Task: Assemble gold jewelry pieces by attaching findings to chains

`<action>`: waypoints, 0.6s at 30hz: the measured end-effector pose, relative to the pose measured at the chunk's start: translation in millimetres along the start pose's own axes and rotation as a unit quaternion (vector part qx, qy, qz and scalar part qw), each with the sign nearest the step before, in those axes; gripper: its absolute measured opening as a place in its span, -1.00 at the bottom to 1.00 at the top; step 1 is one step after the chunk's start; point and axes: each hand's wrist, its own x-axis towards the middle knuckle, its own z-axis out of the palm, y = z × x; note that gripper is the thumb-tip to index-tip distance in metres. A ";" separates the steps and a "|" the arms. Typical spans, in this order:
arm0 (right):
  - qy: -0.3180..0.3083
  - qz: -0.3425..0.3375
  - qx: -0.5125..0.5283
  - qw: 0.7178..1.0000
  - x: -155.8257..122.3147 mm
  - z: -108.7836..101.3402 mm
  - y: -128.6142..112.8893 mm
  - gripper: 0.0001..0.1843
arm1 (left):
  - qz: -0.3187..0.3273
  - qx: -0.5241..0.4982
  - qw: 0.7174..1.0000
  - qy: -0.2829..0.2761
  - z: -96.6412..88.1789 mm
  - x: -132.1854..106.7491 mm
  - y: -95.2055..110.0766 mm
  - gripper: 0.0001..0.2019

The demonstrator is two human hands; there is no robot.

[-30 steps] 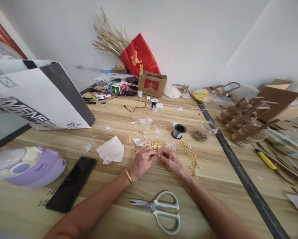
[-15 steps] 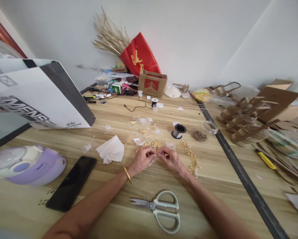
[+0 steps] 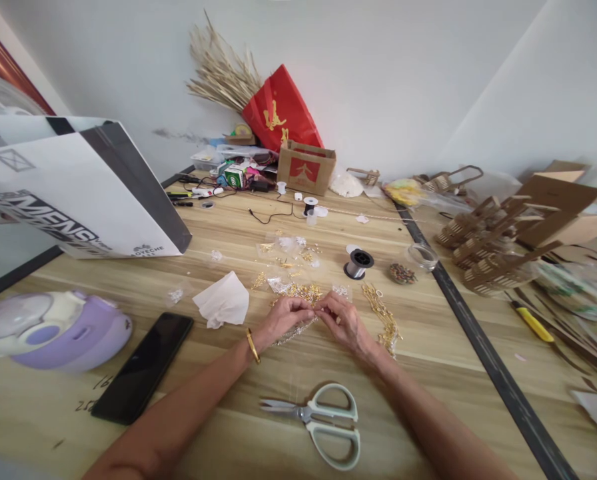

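Just beyond the scissors (image 3: 304,413), more of the silvery chain (image 3: 298,331) shows below my left hand (image 3: 283,319) than a second ago. Wood grain separates scissors from chain; well right of the scissors, past my right forearm (image 3: 428,427), runs the black strip (image 3: 477,333). Both wrists angle inward, left fingertips pinched together beside my right hand (image 3: 346,323), whose hold I cannot tell.

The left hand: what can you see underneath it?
A silvery, chain-like strand peeks out along the near side of the left hand; small gold pieces lie just beyond it. Whatever is directly beneath is covered.
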 end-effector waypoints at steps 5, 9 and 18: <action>-0.010 -0.003 0.012 1.000 0.0 0.2 -0.6 -0.85 | -0.011 -0.020 0.999 -0.027 -0.5 -1.4 3.4 -0.72; -0.009 0.039 0.044 0.998 0.5 0.9 0.0 -0.85 | -0.010 -0.014 0.999 -0.042 -1.8 -2.1 4.7 -0.72; -0.057 0.178 0.179 0.966 1.0 1.9 2.2 -0.70 | 0.038 0.086 0.996 0.006 -0.7 -0.1 -4.4 -0.82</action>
